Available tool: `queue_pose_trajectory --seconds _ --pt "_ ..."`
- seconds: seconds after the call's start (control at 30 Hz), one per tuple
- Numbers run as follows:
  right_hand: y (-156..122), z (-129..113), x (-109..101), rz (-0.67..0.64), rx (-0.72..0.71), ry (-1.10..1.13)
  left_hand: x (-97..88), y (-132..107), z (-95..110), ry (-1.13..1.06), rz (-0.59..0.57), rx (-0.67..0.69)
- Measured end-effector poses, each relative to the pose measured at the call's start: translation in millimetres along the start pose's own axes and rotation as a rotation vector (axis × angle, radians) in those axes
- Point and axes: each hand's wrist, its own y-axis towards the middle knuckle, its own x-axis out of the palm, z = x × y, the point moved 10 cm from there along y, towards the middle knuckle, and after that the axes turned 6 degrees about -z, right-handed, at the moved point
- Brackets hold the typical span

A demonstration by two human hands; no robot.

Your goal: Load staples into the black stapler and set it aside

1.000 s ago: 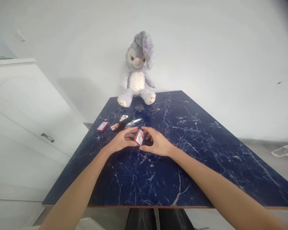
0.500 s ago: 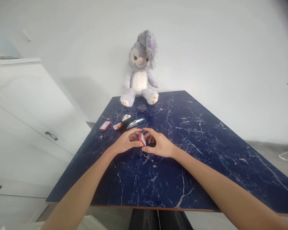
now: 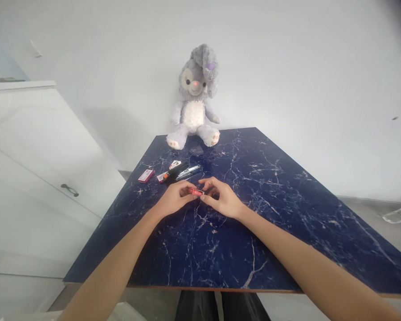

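A small red box (image 3: 195,191) with white lettering lies level between my hands, just above the near middle of the table. My left hand (image 3: 175,197) grips its left end between thumb and fingers. At the right end, my right hand (image 3: 223,198) closes its thumb and bent fingers on the box; its index finger arches clear above. What the curled fingers behind touch is hidden. Beyond my left hand lie a black tool with an orange part (image 3: 174,173) and a shiny metal tool (image 3: 188,172), side by side; I cannot make out their kinds.
A second red-and-white box (image 3: 146,175) lies left on the blue marbled table (image 3: 254,214). Small white packets (image 3: 175,164) lie beside the black tool. A grey plush rabbit (image 3: 194,102) sits at the back against the wall. White cabinets (image 3: 36,178) stand left.
The small red box has turned from upright and tilted to lying level, its red lettered side now facing me. My right thumb and fingers have shifted to its right end.
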Motion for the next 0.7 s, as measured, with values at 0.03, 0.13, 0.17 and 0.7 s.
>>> queue_pose_trajectory --seconds 0.03,0.13,0.17,0.7 --pt "-0.6 -8.1 -4.1 0.046 -0.061 -0.049 -3.5 0.1 0.9 0.053 0.036 0.011" --pt "-4.3 -29.2 -9.2 0.132 -0.209 -0.221 -8.7 0.4 5.0 0.18 0.077 0.047" --pt "-5.6 -34.1 -8.3 0.14 -0.244 -0.278 -9.7 0.4 6.1 0.205 0.083 0.057" --pt "-8.4 -42.9 1.8 0.107 -0.23 -0.624 -17.2 -1.0 6.4 0.241 0.088 0.074"
